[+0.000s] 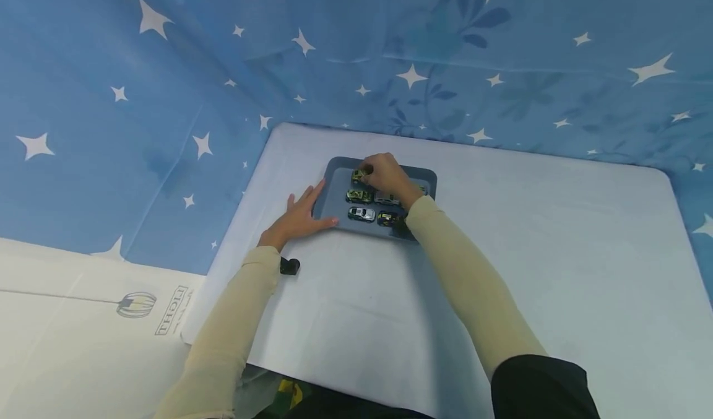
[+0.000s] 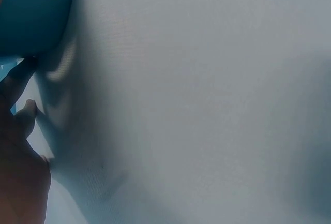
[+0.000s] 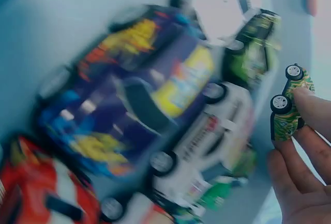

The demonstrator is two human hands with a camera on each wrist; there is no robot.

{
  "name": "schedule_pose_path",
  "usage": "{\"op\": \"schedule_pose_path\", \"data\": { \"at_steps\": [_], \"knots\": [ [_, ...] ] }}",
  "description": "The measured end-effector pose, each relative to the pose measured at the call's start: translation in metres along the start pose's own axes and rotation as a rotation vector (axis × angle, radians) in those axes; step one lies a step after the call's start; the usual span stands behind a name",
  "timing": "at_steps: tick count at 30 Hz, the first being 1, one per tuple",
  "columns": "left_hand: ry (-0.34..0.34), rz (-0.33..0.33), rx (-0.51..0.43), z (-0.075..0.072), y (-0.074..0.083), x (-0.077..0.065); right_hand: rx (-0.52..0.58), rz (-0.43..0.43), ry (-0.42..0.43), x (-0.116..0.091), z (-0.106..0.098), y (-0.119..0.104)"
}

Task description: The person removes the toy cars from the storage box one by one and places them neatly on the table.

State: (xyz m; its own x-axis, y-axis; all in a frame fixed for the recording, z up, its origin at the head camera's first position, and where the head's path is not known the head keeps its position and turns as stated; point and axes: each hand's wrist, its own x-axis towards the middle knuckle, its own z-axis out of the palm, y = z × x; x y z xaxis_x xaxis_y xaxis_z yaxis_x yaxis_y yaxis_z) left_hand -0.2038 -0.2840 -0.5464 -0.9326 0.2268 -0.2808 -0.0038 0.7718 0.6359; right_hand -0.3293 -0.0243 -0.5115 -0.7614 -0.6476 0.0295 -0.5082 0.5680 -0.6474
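A grey-blue tray [image 1: 336, 181] holds several toy cars. Above its far part, my right hand [image 1: 388, 174] pinches a camouflage-patterned green and yellow toy car [image 3: 290, 105] between thumb and fingers; its wheels face the camera in the right wrist view. Nearer in the tray are a green toy car [image 1: 359, 196], a white one [image 1: 386, 198], a silver-white one [image 1: 361, 214] and a dark purple one [image 3: 129, 94] with yellow markings. A red toy car [image 3: 46, 182] shows at the lower left. My left hand [image 1: 301, 218], fingers spread, touches the tray's left edge. My right forearm hides the tray's right part.
The tray lies on a white-covered table [image 1: 557, 239]. Blue fabric with white stars [image 1: 356, 47] hangs behind and at the left. A small black object [image 1: 289, 267] sits at my left wrist. Printed pale material [image 1: 83, 332] is at the lower left.
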Motion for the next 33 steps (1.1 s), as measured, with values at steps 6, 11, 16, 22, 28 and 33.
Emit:
{"op": "schedule_pose_path", "data": {
  "at_steps": [6,11,16,22,28,33],
  "knots": [
    [0.01,-0.014,-0.009,0.005,0.002,-0.003,0.01,-0.035,0.011,-0.007,-0.02,-0.005],
    [0.009,-0.025,-0.018,0.006,0.002,-0.003,-0.005,-0.023,0.008,-0.014,-0.031,-0.01],
    [0.003,-0.023,-0.012,0.006,-0.001,-0.005,-0.017,-0.002,-0.006,-0.021,-0.04,-0.011],
    [0.0,-0.006,-0.01,0.01,0.0,-0.006,-0.017,0.013,0.011,-0.036,-0.052,-0.004],
    [0.0,-0.001,-0.002,0.009,0.002,-0.006,-0.03,0.015,0.035,-0.054,-0.065,0.002],
    [0.012,-0.001,0.0,0.005,0.005,-0.004,-0.052,0.034,0.064,-0.067,-0.08,0.006]
  ]
}}
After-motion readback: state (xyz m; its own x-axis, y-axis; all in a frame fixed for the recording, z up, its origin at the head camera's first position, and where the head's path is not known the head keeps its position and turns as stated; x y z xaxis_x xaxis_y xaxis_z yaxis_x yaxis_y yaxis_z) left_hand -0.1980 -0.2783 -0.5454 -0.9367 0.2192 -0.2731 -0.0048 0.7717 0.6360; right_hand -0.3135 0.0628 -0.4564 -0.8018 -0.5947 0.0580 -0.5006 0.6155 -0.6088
